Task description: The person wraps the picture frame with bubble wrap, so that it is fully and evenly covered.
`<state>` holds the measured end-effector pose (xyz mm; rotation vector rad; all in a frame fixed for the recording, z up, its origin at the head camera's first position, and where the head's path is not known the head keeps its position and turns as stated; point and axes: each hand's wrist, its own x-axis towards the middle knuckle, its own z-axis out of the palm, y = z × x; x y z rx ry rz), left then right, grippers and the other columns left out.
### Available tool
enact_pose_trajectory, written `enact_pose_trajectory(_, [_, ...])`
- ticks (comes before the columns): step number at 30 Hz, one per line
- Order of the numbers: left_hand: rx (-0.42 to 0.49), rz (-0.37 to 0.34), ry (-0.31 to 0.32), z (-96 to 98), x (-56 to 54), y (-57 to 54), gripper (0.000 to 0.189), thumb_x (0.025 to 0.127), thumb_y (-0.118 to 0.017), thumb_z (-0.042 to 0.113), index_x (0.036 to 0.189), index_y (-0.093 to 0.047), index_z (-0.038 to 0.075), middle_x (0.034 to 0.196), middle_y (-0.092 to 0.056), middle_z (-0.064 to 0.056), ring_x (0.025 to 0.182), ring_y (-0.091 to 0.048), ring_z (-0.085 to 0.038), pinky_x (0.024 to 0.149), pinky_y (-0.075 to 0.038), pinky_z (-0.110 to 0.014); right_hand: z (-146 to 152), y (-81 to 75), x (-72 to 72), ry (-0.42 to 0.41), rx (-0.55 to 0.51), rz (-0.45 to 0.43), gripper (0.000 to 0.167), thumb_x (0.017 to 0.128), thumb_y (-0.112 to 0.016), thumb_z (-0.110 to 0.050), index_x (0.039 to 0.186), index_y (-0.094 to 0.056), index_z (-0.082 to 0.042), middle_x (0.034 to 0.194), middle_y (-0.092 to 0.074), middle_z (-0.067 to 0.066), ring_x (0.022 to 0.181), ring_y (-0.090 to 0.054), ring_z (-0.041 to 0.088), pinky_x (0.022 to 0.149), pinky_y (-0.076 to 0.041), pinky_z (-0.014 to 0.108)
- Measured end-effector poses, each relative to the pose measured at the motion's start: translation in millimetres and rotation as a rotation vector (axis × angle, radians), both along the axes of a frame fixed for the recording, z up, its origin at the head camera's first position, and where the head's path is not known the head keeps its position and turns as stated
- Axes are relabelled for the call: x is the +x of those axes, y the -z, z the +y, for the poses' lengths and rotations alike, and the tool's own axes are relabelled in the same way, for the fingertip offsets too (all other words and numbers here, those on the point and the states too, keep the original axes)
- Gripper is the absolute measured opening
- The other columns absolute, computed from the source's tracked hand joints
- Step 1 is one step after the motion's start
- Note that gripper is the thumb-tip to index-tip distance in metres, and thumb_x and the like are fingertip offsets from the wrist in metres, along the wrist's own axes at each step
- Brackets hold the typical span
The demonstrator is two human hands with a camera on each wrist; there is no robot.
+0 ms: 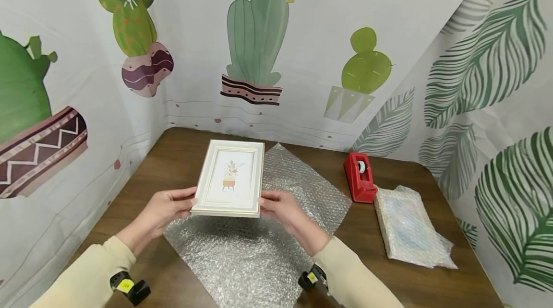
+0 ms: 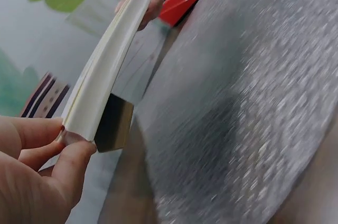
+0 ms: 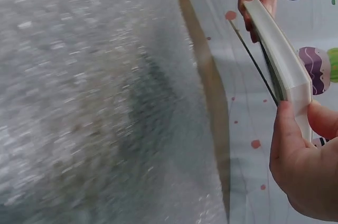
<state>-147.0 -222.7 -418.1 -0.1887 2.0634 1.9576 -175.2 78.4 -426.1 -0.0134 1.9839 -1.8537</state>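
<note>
A white picture frame (image 1: 233, 178) with a potted-plant print is held up over a sheet of bubble wrap (image 1: 259, 260), tilted so its front faces the head camera. My left hand (image 1: 166, 209) pinches its lower left edge between thumb and fingers. At the lower right edge my right hand (image 1: 282, 207) grips it the same way. In the left wrist view, the frame's pale side edge (image 2: 103, 76) shows, with a dark stand flap (image 2: 115, 123) jutting from its back. The bubble wrap lies flat on the brown table (image 1: 181, 159), turned cornerwise.
To the right stands a red tape dispenser (image 1: 360, 183) with a roll in it. Beside it lies a flat bubble-wrapped package (image 1: 410, 229). A cloth backdrop printed with cacti and leaves (image 1: 311, 58) hangs behind and beside the table.
</note>
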Motion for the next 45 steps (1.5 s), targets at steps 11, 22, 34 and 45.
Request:
enact_pose_trajectory(11, [-0.068, -0.047, 0.004, 39.7, 23.3, 10.2, 0.052, 0.097, -0.065, 0.004, 0.143, -0.048, -0.012, 0.133, -0.066, -0.029, 0.078, -0.069, -0.003, 0.07, -0.06, -0.021, 36.6, 7.6, 38.3, 0.055, 0.017, -0.005, 0.044, 0.1, -0.062, -0.004, 0.137, -0.053, 0.019, 0.126, -0.065, 0.034, 0.094, -0.071, 0.013, 0.09, -0.063, 0.032])
enact_pose_trajectory(22, [-0.015, -0.078, -0.072, 72.3, 23.6, 27.6, 0.053, 0.091, -0.068, -0.001, 0.14, -0.051, -0.011, 0.128, -0.069, -0.029, 0.074, -0.068, -0.004, 0.067, -0.058, -0.018, 55.4, 17.4, 48.0, 0.115, 0.02, -0.016, 0.043, 0.099, -0.061, -0.001, 0.135, -0.052, 0.021, 0.124, -0.066, 0.035, 0.093, -0.072, 0.013, 0.087, -0.063, 0.027])
enact_pose_trajectory(34, [-0.03, -0.088, -0.07, 92.4, 36.6, 35.1, 0.05, 0.09, -0.069, -0.002, 0.136, -0.055, -0.014, 0.129, -0.067, -0.03, 0.071, -0.068, -0.005, 0.065, -0.057, -0.018, 71.1, 37.9, 62.6, 0.104, 0.056, -0.035, 0.045, 0.099, -0.06, 0.002, 0.136, -0.048, 0.024, 0.131, -0.062, 0.038, 0.094, -0.071, 0.011, 0.085, -0.062, 0.025])
enact_pose_trajectory(45, [-0.002, -0.112, -0.08, 100.9, 42.7, 49.1, 0.048, 0.09, -0.067, -0.005, 0.135, -0.055, -0.015, 0.141, -0.055, -0.035, 0.077, -0.072, -0.011, 0.069, -0.059, -0.022, 79.8, 51.9, 70.8, 0.112, 0.048, -0.078, 0.048, 0.098, -0.062, 0.0, 0.137, -0.046, 0.025, 0.123, -0.069, 0.03, 0.089, -0.068, 0.005, 0.081, -0.061, 0.021])
